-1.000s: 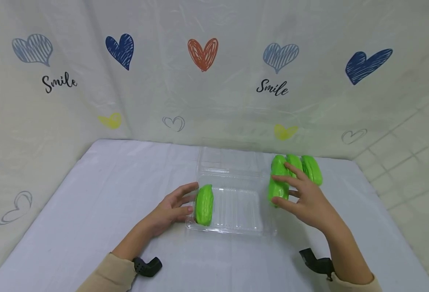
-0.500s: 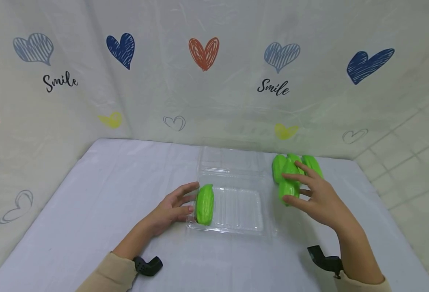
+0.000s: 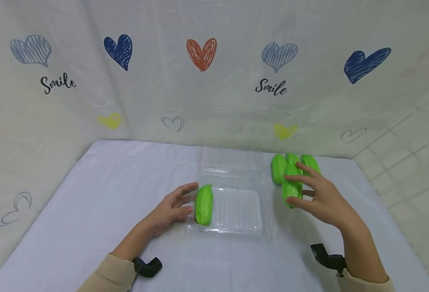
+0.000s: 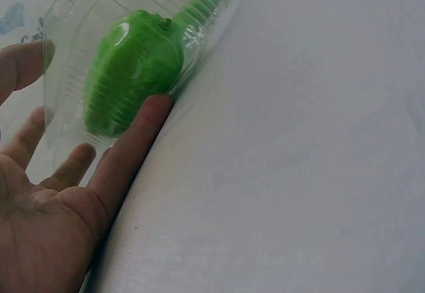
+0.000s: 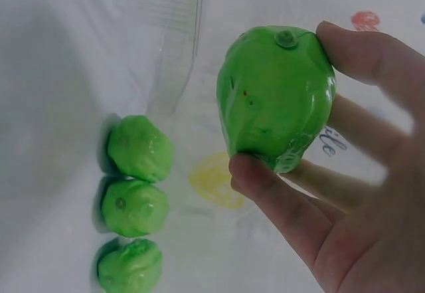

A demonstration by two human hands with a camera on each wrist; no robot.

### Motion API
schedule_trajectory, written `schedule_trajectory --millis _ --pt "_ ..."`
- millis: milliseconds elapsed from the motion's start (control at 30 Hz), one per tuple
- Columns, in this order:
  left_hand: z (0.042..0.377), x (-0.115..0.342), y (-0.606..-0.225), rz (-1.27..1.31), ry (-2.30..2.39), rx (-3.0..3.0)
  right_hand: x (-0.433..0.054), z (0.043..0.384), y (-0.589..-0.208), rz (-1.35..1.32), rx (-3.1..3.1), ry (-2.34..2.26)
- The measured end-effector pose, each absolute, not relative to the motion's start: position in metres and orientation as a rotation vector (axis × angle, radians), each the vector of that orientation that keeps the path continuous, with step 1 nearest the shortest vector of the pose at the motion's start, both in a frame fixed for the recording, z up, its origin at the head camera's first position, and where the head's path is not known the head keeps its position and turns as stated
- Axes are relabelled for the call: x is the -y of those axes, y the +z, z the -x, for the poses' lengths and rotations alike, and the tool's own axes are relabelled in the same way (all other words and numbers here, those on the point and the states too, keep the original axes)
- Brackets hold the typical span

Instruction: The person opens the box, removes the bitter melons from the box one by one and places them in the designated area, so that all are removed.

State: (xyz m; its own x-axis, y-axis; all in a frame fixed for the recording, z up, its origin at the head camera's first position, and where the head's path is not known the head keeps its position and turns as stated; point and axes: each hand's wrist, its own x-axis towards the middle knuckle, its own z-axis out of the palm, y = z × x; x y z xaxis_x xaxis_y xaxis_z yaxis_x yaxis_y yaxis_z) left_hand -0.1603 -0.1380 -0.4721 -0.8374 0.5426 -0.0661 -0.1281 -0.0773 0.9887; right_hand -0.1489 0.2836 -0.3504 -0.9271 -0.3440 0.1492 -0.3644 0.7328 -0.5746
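In the head view my right hand point(image 3: 322, 198) holds a glossy green ridged vegetable point(image 3: 292, 188), long like a bitter melon, above the table. The right wrist view shows this vegetable point(image 5: 275, 100) end-on, pinched between thumb and fingers. My left hand point(image 3: 172, 209) rests against the left side of a clear plastic clamshell box point(image 3: 238, 233), fingers extended. Inside the box, along its left wall, lies another green vegetable point(image 3: 204, 205). The left wrist view has the left fingers touching the clear wall, with the green vegetable point(image 4: 133, 74) behind it.
Behind the held vegetable, three more lie side by side near the table's back edge, the left one point(image 3: 278, 168) beside the right one point(image 3: 310, 163). The box's clear lid point(image 3: 230, 160) lies open toward the back. A curtain with hearts point(image 3: 201, 97) hangs behind the white-covered table point(image 3: 126, 170).
My right hand has moved rightward with the green vegetable, so the left one of the three behind it shows more. The left hand and the box have stayed in place.
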Motion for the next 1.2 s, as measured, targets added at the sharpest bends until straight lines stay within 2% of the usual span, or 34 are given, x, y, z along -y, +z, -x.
schedule_trajectory --millis 1200 --pt "0.160 0.140 -0.471 -0.464 1.974 -1.744 -0.301 0.154 -0.357 -0.578 3.034 1.011"
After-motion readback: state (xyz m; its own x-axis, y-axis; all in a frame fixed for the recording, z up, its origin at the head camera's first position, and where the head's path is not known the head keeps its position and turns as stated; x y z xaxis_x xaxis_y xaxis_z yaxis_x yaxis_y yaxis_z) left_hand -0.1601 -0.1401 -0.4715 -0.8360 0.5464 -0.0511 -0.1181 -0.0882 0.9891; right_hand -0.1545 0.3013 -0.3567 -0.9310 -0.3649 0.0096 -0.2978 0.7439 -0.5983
